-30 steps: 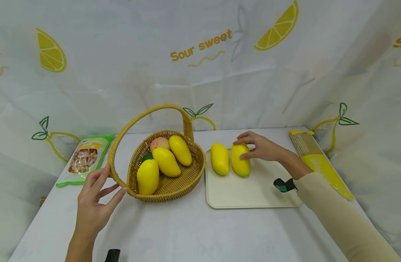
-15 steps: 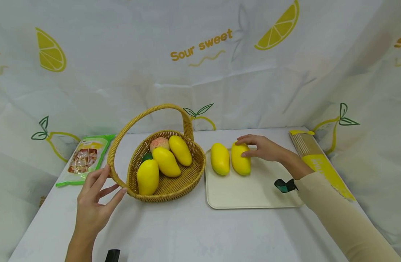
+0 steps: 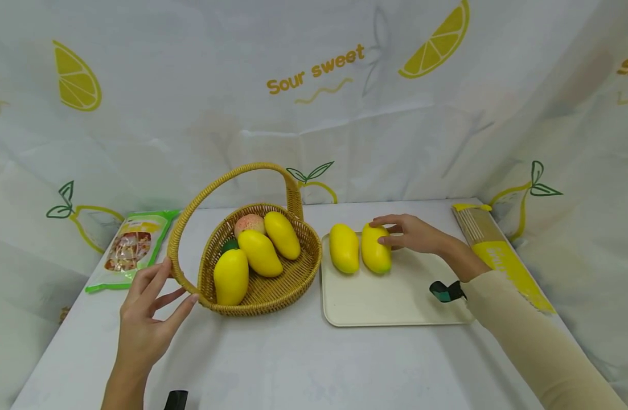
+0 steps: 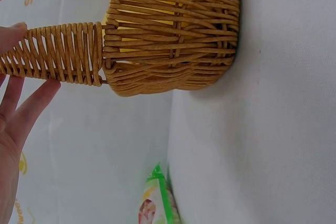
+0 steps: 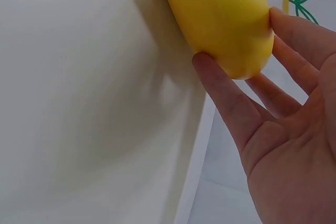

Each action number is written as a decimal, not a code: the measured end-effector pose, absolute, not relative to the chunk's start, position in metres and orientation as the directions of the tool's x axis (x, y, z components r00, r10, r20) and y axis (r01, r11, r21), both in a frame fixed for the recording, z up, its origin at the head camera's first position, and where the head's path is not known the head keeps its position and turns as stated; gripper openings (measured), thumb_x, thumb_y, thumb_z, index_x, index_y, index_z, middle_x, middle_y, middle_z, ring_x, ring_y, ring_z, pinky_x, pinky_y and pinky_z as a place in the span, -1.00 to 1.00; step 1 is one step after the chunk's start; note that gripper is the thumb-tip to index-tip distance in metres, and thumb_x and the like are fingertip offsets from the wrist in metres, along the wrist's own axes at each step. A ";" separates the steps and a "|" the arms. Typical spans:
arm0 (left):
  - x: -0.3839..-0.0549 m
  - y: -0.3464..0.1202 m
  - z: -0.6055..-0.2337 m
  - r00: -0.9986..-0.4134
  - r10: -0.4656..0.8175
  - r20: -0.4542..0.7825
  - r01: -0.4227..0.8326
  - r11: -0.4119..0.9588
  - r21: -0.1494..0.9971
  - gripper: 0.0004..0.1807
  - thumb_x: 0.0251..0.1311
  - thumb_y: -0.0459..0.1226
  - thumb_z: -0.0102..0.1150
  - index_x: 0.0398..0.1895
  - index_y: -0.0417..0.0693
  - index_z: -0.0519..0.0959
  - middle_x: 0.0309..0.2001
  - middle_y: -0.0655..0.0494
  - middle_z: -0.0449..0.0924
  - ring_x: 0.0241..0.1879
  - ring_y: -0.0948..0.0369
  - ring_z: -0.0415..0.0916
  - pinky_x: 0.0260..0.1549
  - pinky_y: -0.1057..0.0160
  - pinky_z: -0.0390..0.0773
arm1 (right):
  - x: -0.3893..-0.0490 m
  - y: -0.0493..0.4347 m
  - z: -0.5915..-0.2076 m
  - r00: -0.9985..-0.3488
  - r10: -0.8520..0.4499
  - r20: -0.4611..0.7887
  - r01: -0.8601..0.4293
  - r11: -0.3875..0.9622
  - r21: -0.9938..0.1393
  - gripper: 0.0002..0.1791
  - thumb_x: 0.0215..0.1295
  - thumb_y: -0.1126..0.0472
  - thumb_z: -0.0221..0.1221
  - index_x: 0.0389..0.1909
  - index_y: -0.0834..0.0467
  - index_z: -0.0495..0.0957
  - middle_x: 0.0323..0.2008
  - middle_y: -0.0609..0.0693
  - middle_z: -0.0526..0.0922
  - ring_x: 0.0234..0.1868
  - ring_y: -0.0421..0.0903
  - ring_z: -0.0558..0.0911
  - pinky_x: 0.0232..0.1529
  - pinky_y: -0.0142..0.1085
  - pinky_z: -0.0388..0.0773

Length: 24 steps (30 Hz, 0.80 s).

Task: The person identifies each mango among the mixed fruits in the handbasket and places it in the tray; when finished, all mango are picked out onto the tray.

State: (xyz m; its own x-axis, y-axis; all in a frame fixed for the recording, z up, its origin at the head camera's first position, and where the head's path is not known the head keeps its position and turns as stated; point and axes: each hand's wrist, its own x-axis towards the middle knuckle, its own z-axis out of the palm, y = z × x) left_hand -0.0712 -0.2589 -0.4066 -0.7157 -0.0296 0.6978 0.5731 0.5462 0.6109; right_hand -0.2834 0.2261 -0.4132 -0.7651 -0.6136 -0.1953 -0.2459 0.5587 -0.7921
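At the left, my left hand point(image 3: 144, 319) holds the base of the handle of a wicker basket point(image 3: 275, 306), fingers on one side and thumb on the other; the woven handle point(image 4: 63, 53) fills the left wrist view's upper left. Inside the basket lie three yellow mangoes point(image 3: 261, 253), a pinkish peach point(image 3: 250, 224) and a mostly hidden dark green thing point(image 3: 230, 246). My right hand point(image 3: 416, 233) pinches the far end of a mango point(image 3: 377, 253) on the cream tray point(image 3: 395, 304), thumb and fingertips at its sides. Another mango point(image 3: 344, 249) lies just left of it.
A green-edged food packet point(image 3: 134, 247) lies behind my left hand. Right of the tray is a yellow and brown pack point(image 3: 508, 259), partly behind my sleeve. A white printed curtain point(image 3: 216, 114) hangs behind the white table point(image 3: 273, 364).
My right hand has shifted slightly right, uncovering more of the mango's far end. The mango has moved very little. My left hand and the basket stay in place.
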 end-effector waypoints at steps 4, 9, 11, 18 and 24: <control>-0.071 -0.258 -0.406 -0.722 -0.039 0.691 0.561 0.551 0.617 -0.13 -0.04 -0.54 0.50 0.43 -0.34 0.36 0.26 0.34 0.41 0.20 0.39 0.47 -0.03 0.64 0.63 | -0.283 0.226 -0.414 -0.769 -0.607 -0.198 -0.230 0.553 -0.801 -0.44 0.49 0.20 0.17 0.44 0.27 0.36 0.54 0.31 0.21 0.47 0.44 0.32 0.16 0.01 0.75; -0.071 -0.257 -0.406 -0.718 -0.036 0.695 0.567 0.549 0.614 -0.14 -0.02 -0.52 0.50 0.42 -0.36 0.36 0.26 0.34 0.41 0.20 0.39 0.47 -0.03 0.63 0.63 | -0.282 0.227 -0.415 -0.776 -0.600 -0.197 -0.226 0.555 -0.800 -0.45 0.50 0.20 0.12 0.45 0.26 0.34 0.53 0.29 0.23 0.49 0.44 0.28 0.20 0.03 0.72; -0.071 -0.258 -0.406 -0.716 -0.033 0.697 0.570 0.549 0.612 -0.15 -0.01 -0.49 0.50 0.42 -0.36 0.36 0.26 0.35 0.41 0.21 0.40 0.47 -0.03 0.63 0.63 | -0.281 0.227 -0.414 -0.779 -0.596 -0.195 -0.228 0.559 -0.797 -0.45 0.50 0.20 0.11 0.45 0.25 0.34 0.52 0.29 0.25 0.49 0.44 0.27 0.21 0.03 0.72; -0.071 -0.258 -0.406 -0.715 -0.029 0.699 0.572 0.550 0.608 -0.15 0.00 -0.49 0.50 0.42 -0.36 0.36 0.26 0.35 0.40 0.21 0.41 0.47 -0.03 0.63 0.63 | -0.279 0.225 -0.412 -0.786 -0.588 -0.189 -0.245 0.578 -0.778 -0.44 0.50 0.19 0.10 0.45 0.24 0.34 0.51 0.28 0.27 0.48 0.44 0.29 0.22 0.02 0.71; -0.071 -0.258 -0.405 -0.716 -0.030 0.697 0.570 0.551 0.609 -0.15 -0.01 -0.49 0.50 0.42 -0.35 0.36 0.26 0.35 0.40 0.21 0.41 0.47 -0.03 0.63 0.63 | -0.279 0.225 -0.409 -0.799 -0.580 -0.156 -0.307 0.618 -0.724 -0.45 0.48 0.11 0.14 0.43 0.16 0.39 0.48 0.22 0.36 0.44 0.40 0.38 0.42 0.32 0.44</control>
